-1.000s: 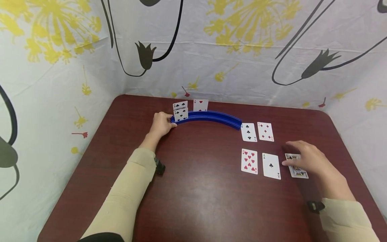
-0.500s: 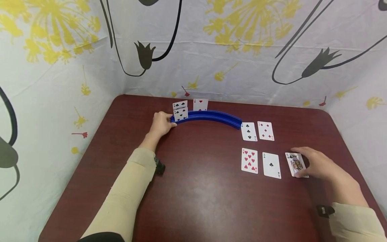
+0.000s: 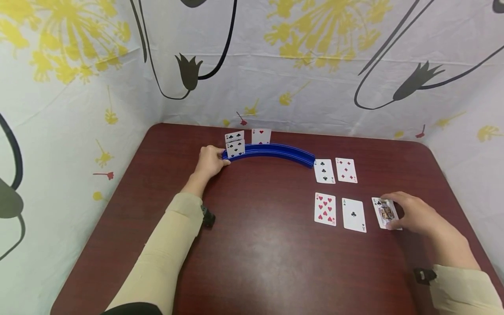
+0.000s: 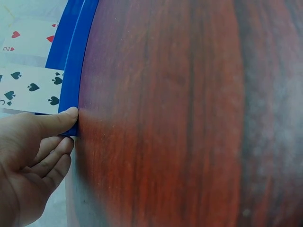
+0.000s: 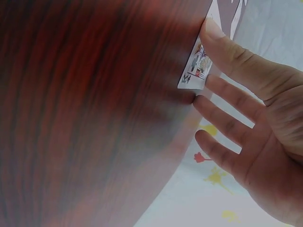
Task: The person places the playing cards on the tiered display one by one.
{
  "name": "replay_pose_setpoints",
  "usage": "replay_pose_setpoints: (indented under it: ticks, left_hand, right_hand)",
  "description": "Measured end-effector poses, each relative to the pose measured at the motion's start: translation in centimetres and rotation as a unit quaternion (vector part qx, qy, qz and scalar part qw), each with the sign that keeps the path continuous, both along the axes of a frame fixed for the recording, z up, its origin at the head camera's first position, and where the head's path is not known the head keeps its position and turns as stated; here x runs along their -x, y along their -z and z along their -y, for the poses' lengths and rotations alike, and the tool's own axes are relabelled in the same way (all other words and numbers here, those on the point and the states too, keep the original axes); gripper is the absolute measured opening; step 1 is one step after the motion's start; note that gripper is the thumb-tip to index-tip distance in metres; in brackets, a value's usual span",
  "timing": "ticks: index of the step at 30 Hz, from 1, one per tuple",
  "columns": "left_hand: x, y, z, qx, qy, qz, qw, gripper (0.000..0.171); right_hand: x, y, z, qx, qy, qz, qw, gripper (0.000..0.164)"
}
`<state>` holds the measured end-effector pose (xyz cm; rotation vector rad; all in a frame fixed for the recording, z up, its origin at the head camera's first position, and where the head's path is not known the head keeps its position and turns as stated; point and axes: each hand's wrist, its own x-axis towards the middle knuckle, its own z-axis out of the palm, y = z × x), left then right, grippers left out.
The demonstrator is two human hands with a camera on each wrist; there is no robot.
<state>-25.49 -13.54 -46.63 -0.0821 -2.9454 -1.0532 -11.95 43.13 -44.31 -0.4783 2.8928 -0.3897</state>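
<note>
My left hand (image 3: pixel 210 162) pinches the left end of a curved blue playing card holder (image 3: pixel 281 151); in the left wrist view the thumb lies on its front wall. Upright in that holder stand a spade card (image 3: pixel 235 149), a black-suited card (image 3: pixel 235 136) behind it, and a two of hearts (image 3: pixel 261 136). At the right, my right hand (image 3: pixel 417 214) holds a king of clubs (image 3: pixel 386 211) by opposite edges, thumb at the near edge and forefinger at the far one. The right wrist view shows the other fingers extended past the king's corner.
Face up on the brown table (image 3: pixel 267 245) lie a heart card (image 3: pixel 324 209), an ace of clubs (image 3: pixel 353 215), a three of clubs (image 3: pixel 324 171) touching or near the holder's right end, and a diamond card (image 3: pixel 346 170). A patterned cloth (image 3: pixel 236 39) hangs behind.
My right hand came down from hovering over the king of clubs to take it by its edges. The card has shifted very slightly away from me. My left hand stays put.
</note>
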Motion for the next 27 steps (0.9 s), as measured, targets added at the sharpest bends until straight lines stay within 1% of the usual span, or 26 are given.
replay_pose_setpoints:
  ticks: [4, 6, 8, 10, 13, 15, 18, 21, 23, 27]
  left_hand:
    - [0.0, 0.0, 0.0, -0.002, -0.001, -0.002, 1.0000, 0.050]
    - [0.0, 0.0, -0.1, -0.003, -0.001, -0.001, 1.0000, 0.050]
    - [0.0, 0.0, -0.1, -0.003, -0.002, -0.001, 1.0000, 0.050]
    - [0.0, 0.1, -0.1, -0.003, -0.003, 0.000, 1.0000, 0.050]
    - [0.0, 0.1, 0.0, -0.002, -0.002, 0.000, 1.0000, 0.051]
    - [0.0, 0.1, 0.0, -0.002, 0.000, 0.001, 1.0000, 0.050]
    - [0.0, 0.1, 0.0, -0.001, 0.000, 0.002, 1.0000, 0.050]
    - [0.0, 0.0, -0.1, -0.001, -0.001, 0.002, 1.0000, 0.050]
    - [0.0, 0.0, -0.1, -0.002, -0.003, 0.002, 1.0000, 0.050]
    - [0.0, 0.0, -0.1, -0.003, -0.005, 0.001, 1.0000, 0.050]
  right_hand:
    - [0.0, 0.1, -0.1, 0.003, 0.006, -0.013, 1.000, 0.083]
    - [0.0, 0.2, -0.1, 0.008, 0.009, -0.027, 1.000, 0.084]
    - [0.1, 0.3, -0.1, 0.012, 0.011, -0.053, 0.998, 0.083]
    - [0.1, 0.3, 0.1, 0.018, 0.012, -0.081, 0.996, 0.076]
    - [0.1, 0.4, 0.3, 0.021, 0.019, -0.125, 0.992, 0.057]
    - [0.2, 0.2, 0.4, 0.027, 0.023, -0.142, 0.989, 0.044]
    - [0.4, -0.3, 0.4, 0.031, 0.024, -0.160, 0.986, 0.030]
    - [0.6, -1.1, 0.4, 0.027, 0.015, -0.175, 0.984, 0.021]
    - [0.7, -1.7, 0.4, 0.027, 0.015, -0.176, 0.984, 0.017]
    - [1.0, -2.5, 0.5, 0.033, 0.019, -0.182, 0.983, 0.015]
